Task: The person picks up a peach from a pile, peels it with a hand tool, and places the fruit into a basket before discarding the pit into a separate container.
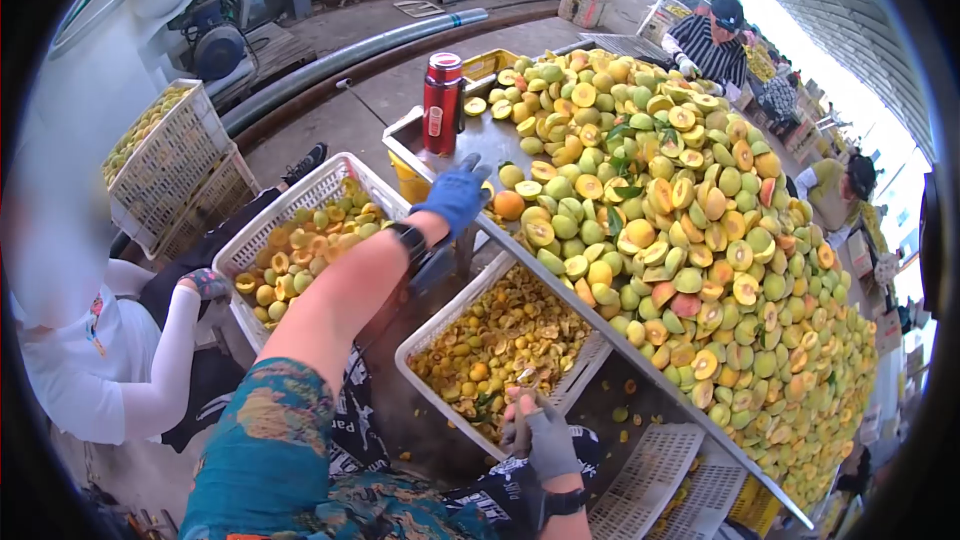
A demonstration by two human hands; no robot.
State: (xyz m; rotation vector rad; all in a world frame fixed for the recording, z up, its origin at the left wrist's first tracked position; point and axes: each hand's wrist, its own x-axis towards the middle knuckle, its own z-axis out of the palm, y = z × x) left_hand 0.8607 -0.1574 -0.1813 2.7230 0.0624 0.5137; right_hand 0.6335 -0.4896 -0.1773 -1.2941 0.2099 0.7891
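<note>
**Left hand stretched to the fruit heap, right hand low at the crate**

The counter (pixel 470 135) carries a very big heap of fruit (pixel 700 240), green and orange, many pieces cut in half, and its long axis runs from the near left away to the far right. The left hand (pixel 455 195), in a blue glove, is stretched forward over the near edge of this counter; the fingers look spread and I see nothing held in this grip. One orange fruit (pixel 508 205) lies just beside it, to the right of the fingertips, so the left hand is much the nearer one to the heap.

Below the counter edge stands a white crate (pixel 432 325) with cut pieces inside. The right hand (pixel 540 435), in a grey glove, is at its near rim, closed around something small; what it is I cannot tell.

A second white crate (pixel 262 230) with halves stands to the left, beside a seated person (pixel 110 360).

A red bottle (pixel 442 102) stands upright on the counter beyond the left hand; its label is too small to read.
</note>
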